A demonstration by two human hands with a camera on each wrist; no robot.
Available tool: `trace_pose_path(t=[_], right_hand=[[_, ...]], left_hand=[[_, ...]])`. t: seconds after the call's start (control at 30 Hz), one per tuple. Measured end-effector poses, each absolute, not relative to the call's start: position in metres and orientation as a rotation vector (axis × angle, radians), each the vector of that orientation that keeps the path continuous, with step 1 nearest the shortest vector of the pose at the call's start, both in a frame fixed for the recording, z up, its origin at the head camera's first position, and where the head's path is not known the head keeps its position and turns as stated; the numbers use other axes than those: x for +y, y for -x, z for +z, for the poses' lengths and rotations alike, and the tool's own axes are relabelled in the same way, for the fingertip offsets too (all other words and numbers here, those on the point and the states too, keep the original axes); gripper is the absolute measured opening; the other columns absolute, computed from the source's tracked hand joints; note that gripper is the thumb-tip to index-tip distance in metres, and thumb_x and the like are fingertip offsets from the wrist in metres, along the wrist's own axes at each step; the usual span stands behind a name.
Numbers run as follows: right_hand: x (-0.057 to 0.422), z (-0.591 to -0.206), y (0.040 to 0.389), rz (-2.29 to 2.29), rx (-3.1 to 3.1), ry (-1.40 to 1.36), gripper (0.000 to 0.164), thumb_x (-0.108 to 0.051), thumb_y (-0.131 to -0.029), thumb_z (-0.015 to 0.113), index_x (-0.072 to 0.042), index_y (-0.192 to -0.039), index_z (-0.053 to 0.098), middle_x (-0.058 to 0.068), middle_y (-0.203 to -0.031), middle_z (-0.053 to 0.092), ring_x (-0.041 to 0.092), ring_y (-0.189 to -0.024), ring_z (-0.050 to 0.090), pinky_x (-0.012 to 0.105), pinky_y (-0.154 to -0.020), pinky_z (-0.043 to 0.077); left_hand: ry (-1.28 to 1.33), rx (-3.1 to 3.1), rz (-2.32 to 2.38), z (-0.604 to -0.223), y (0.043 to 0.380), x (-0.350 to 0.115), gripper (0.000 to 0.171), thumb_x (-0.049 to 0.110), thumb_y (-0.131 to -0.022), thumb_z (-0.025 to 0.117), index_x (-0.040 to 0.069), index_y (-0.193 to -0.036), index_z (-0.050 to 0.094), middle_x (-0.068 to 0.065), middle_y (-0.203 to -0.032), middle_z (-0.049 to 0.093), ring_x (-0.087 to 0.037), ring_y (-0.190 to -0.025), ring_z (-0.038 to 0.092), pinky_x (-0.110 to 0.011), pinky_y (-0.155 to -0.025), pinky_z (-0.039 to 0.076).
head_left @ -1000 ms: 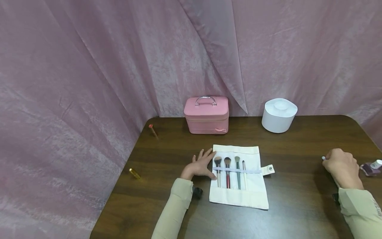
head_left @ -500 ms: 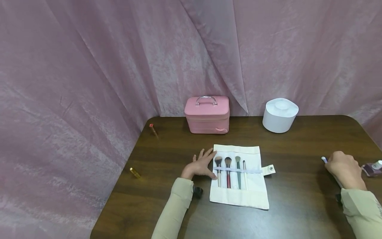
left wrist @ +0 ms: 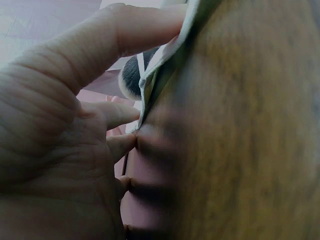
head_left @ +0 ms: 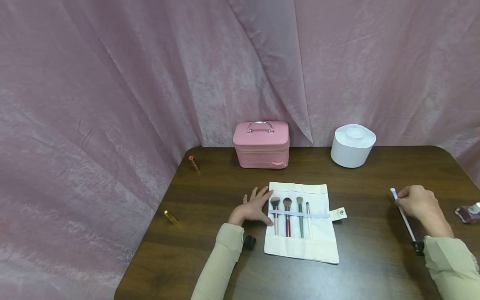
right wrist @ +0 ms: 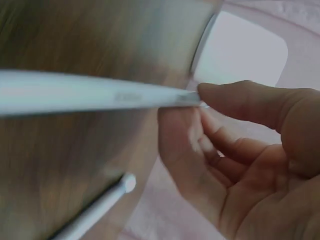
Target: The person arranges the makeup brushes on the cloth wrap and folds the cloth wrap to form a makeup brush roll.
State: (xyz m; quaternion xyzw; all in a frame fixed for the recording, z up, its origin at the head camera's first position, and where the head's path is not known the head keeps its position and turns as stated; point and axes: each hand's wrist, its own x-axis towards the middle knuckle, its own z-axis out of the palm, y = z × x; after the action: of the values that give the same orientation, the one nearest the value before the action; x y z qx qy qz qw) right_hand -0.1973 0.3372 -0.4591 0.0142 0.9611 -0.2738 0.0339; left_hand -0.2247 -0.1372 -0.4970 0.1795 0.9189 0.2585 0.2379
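My left hand (head_left: 255,207) rests at the left edge of an unrolled white brush roll (head_left: 300,248), fingers spread, thumb and fingertips touching the cloth. In the left wrist view the thumb meets the cloth edge near a dark brush head (left wrist: 131,77). Several makeup brushes (head_left: 287,216) lie side by side under the roll's lilac band. On the right, my right hand (head_left: 420,204) pinches a slim white-handled makeup brush (head_left: 406,221) near its lilac-white tip. Below it in the right wrist view is another white-ended rod (right wrist: 100,207); whether it is a reflection I cannot tell.
A pink vanity case (head_left: 261,146) and a white container (head_left: 352,146) stand at the back. Toward the left lie a red-tipped lipstick (head_left: 193,163) and a gold tube (head_left: 170,216). A dark purple bottle (head_left: 467,213) lies right of my right hand.
My right hand has moved left and turned, bringing the brush into fuller view, away from the purple bottle. The left hand and the roll stay where they were.
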Motion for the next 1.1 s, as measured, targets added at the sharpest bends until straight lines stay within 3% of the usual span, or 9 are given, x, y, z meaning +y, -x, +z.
trace_pose_path(t=[0.27, 0.6, 0.83, 0.97, 1.1], right_hand=[[0.312, -0.458, 0.2, -1.127, 2.916, 0.017, 0.024, -0.001, -0.093, 0.063, 0.021, -0.101, 0.061, 0.018, -0.076, 0.07, 0.021, -0.06, 0.068, 0.032, -0.052, 0.054], [0.29, -0.458, 0.206, -1.546, 2.732, 0.015, 0.031, 0.0, -0.1, 0.056, 0.025, -0.116, 0.053, 0.019, -0.09, 0.069, 0.009, -0.066, 0.067, 0.032, -0.061, 0.06], [0.276, -0.451, 0.213, -1.813, 2.576, -0.036, 0.034, -0.003, -0.102, 0.053, 0.024, -0.123, 0.049, -0.008, -0.083, 0.065, 0.003, -0.071, 0.066, 0.029, -0.065, 0.059], [0.27, -0.446, 0.218, -1.957, 2.489, -0.057, 0.027, -0.002, -0.101, 0.054, 0.02, -0.117, 0.052, -0.013, -0.08, 0.066, 0.004, -0.071, 0.067, 0.029, -0.065, 0.059], [0.262, -0.444, 0.222, -2.169, 2.339, -0.1, 0.01, 0.002, -0.097, 0.057, 0.009, -0.104, 0.059, -0.008, -0.079, 0.067, 0.006, -0.068, 0.068, 0.028, -0.063, 0.059]], left_hand=[[-0.486, 2.528, 0.703, -0.496, 0.225, -0.137, 0.109, 0.03, -0.078, 0.088, 0.022, -0.163, 0.021, 0.0, -0.17, 0.004, -0.031, -0.154, -0.01, -0.065, -0.116, -0.004], [-0.492, 2.525, 0.707, -0.497, 0.224, -0.137, 0.11, 0.03, -0.078, 0.089, 0.021, -0.164, 0.021, 0.0, -0.17, 0.005, -0.031, -0.154, -0.01, -0.064, -0.116, -0.003], [-0.495, 2.524, 0.709, -0.495, 0.224, -0.137, 0.109, 0.03, -0.078, 0.088, 0.022, -0.164, 0.02, 0.0, -0.17, 0.005, -0.031, -0.154, -0.011, -0.065, -0.116, -0.004], [-0.492, 2.524, 0.712, -0.493, 0.224, -0.136, 0.109, 0.029, -0.079, 0.088, 0.022, -0.164, 0.02, -0.001, -0.17, 0.005, -0.031, -0.154, -0.011, -0.065, -0.116, -0.004], [-0.487, 2.526, 0.711, -0.494, 0.222, -0.136, 0.109, 0.029, -0.079, 0.088, 0.021, -0.163, 0.021, -0.001, -0.17, 0.005, -0.032, -0.154, -0.01, -0.065, -0.116, -0.004]])
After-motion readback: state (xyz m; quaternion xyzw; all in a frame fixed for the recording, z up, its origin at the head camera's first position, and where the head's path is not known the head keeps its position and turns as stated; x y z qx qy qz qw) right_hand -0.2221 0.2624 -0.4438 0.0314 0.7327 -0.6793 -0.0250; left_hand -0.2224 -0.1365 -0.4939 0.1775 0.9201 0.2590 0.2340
